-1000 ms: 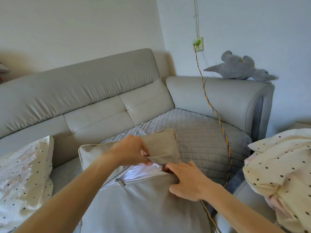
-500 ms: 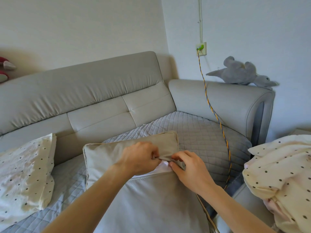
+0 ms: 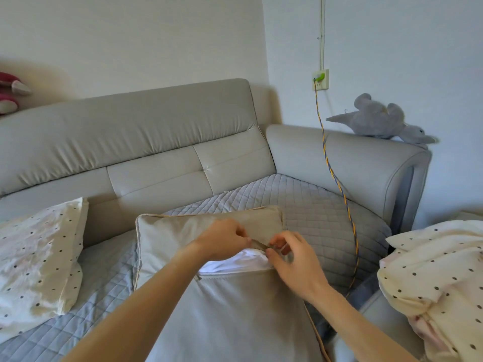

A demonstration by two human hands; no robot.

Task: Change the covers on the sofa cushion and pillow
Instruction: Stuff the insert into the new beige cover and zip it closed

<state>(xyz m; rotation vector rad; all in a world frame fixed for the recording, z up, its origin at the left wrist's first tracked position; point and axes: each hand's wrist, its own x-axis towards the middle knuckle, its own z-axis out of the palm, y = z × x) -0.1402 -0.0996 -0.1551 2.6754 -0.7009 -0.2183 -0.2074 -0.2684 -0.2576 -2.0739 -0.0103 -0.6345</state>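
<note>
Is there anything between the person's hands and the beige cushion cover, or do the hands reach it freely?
Nothing visible is in the way. The left hand and the right hand both pinch the upper edge of the beige cover at its open zipper, where the white inner cushion shows.

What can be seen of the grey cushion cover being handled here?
The cushion cover is smooth beige-grey fabric with piped edges, lying on the quilted seat mat. Its zip is partly open, showing the white inner cushion. The left hand and right hand both pinch the opening's upper flap.
</note>
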